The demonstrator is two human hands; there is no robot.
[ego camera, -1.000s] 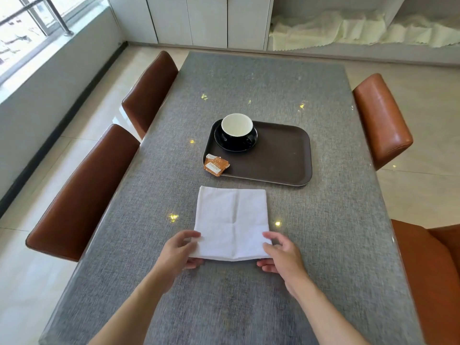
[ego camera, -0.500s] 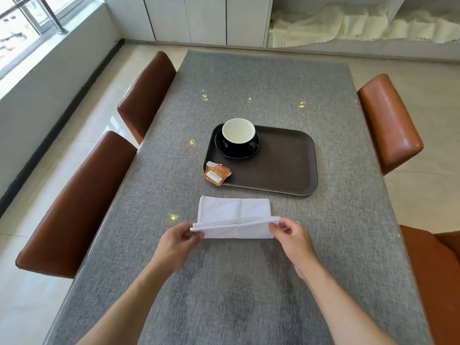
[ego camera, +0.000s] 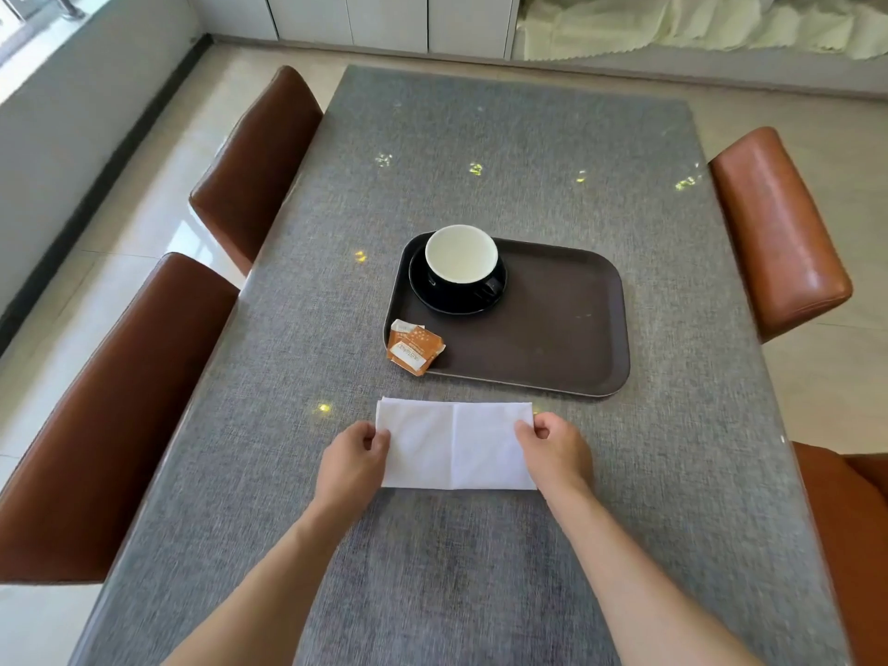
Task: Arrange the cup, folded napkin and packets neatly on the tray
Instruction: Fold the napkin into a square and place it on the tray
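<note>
A white napkin (ego camera: 456, 444) lies folded in half as a wide rectangle on the grey table, just in front of the brown tray (ego camera: 567, 329). My left hand (ego camera: 353, 461) pinches its left edge and my right hand (ego camera: 552, 451) pinches its right edge. A black cup with a white inside (ego camera: 462, 254) stands on a black saucer (ego camera: 456, 300) in the tray's far left corner. Orange packets (ego camera: 414, 348) rest across the tray's near left rim, partly on the table.
The grey table (ego camera: 480, 161) has two brown chairs (ego camera: 110, 401) along its left side and orange-brown chairs (ego camera: 778, 233) on the right. White cabinets and pale cloth stand beyond the far end.
Both hands lifted the napkin's near edge and carried it away from me onto the far edge, folding it in half. It now lies flat, half as deep.
</note>
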